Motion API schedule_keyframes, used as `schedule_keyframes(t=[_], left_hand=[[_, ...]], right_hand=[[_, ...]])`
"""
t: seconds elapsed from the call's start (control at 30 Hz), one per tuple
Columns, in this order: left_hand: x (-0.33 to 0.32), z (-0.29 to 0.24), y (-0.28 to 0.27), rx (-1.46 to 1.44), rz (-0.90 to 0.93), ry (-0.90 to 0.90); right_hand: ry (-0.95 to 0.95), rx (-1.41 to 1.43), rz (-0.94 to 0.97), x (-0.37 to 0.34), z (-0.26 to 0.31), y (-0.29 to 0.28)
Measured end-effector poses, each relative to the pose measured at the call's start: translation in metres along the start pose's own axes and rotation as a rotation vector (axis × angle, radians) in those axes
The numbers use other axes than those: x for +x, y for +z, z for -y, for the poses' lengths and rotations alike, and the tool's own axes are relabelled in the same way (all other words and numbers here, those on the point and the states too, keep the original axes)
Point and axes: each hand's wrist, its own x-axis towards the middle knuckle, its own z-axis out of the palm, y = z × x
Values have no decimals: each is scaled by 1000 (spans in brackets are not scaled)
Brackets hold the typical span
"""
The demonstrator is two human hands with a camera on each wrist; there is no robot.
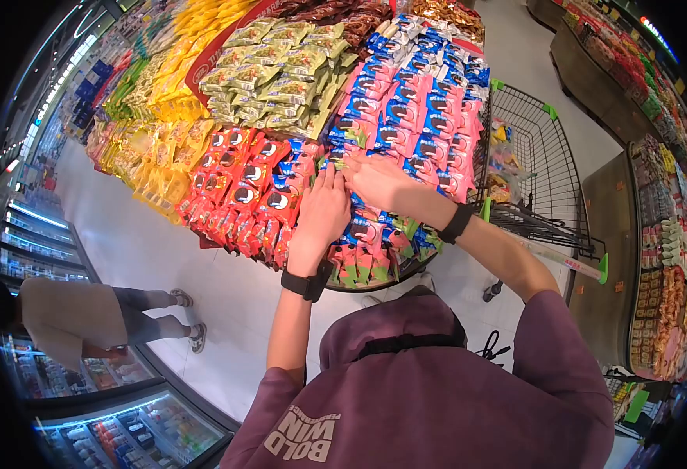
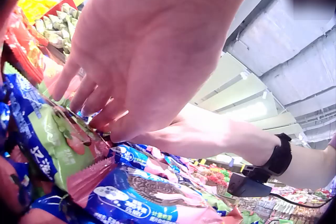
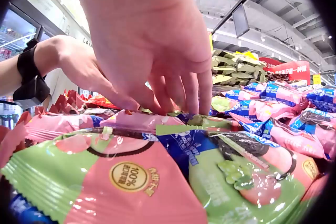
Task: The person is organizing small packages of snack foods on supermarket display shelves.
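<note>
In the head view the left hand [image 1: 325, 213] and right hand [image 1: 380, 183] lie side by side, fingers down on the snack packs between the red packs [image 1: 251, 173] and the blue-and-pink packs [image 1: 400, 115]. The left wrist view has the left hand [image 2: 149, 50] with fingers bent down at the edge of a green-and-blue pack [image 2: 52, 134]. In the right wrist view the right hand [image 3: 157, 50] reaches down behind pink-and-green packs [image 3: 121, 176], its fingertips among the packs. Whether either hand pinches a pack is hidden.
Green packs [image 1: 273, 74] and yellow packs [image 1: 159, 160] fill the display's far and left parts. A shopping cart [image 1: 535, 148] stands at its right. A person in a light shirt [image 1: 73, 320] is at the left by the freezers [image 1: 144, 426]. Shelves [image 1: 609, 227] line the right.
</note>
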Motion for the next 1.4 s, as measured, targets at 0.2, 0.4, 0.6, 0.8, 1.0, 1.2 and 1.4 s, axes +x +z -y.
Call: schedule_keyframes(t=[0.2, 0.4, 0.6, 0.8, 1.0, 1.2, 1.4], left_hand=[[0, 4, 0, 53, 35, 11], [-3, -1, -7, 57, 48, 1], [-8, 5, -1, -37, -4, 18], [-9, 6, 1, -43, -23, 39], [-8, 5, 2, 40, 20, 21], [-3, 3, 4, 114, 62, 18], [-2, 8, 7, 57, 60, 30]], right_hand=[[-4, -144, 146, -1, 5, -13], [-4, -208, 167, 4, 10, -10], [122, 264, 80, 10, -4, -12], [138, 143, 124, 14, -3, -3], [-13, -48, 55, 0, 6, 3], [30, 174, 101, 0, -5, 0], [213, 369, 184, 15, -1, -36]])
